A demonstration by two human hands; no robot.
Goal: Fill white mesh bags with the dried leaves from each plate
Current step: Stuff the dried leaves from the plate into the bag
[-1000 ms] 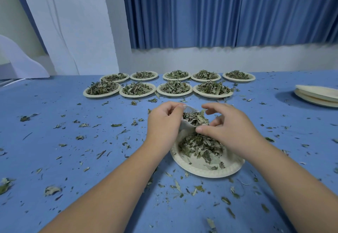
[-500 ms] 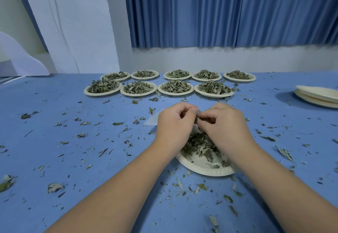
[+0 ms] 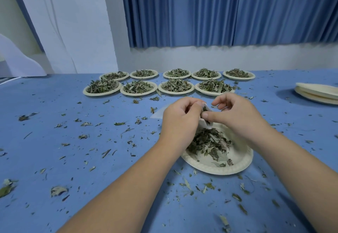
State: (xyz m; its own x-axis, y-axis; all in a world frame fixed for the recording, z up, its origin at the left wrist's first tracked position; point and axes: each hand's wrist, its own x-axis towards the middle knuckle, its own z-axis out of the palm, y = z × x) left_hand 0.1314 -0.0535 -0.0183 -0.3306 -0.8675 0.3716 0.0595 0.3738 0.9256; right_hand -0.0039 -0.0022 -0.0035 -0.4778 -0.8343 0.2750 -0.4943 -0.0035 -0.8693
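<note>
Plate [image 3: 237, 166] holds leaves [image 3: 208, 143] (mesh bag [image 3: 204, 123] partly filled).

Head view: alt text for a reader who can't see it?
The left hand and right hand pinch a white mesh bag over a plate of dried leaves. Nine filled plates sit behind on the blue table, empty plates stacked at right.

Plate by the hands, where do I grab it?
Pinch the plate by its near right rim, coming from your side. That rim is bare; the leaves pile toward the far left, where the left hand and right hand hold the bag.
</note>
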